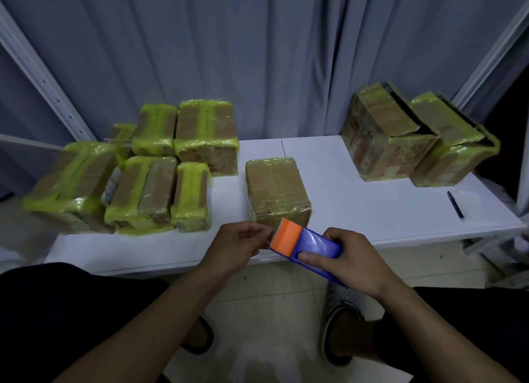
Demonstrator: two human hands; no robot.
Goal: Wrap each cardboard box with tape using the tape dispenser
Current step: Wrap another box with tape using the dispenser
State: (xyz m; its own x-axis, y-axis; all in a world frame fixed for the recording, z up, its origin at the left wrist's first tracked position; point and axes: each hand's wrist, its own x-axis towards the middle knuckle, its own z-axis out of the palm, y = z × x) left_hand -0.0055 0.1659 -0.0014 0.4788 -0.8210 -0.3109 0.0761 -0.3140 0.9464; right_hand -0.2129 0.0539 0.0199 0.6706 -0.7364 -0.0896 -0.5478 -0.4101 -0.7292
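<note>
White table (343, 199) before grey curtain (257, 53); pale floor (272, 311) below.
Left on table: pile (143, 182) of boxes in green tape.
Middle: brown box (276, 191) near front edge.
Right: two boxes (383, 133), side by side, touching.
Left grip (237, 248) curled, fingertips pinched at dispenser's orange end; can't tell if tape is in it.
Dispenser (307, 245) in air over table's front edge, just before box. Long side runs near-right to far-left; orange end points far-left.
Right grip (349, 256) wrapped round blue body.

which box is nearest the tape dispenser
The lone centre box, directly behind the tape dispenser; the left cluster and the right pair sit farther off.
</note>
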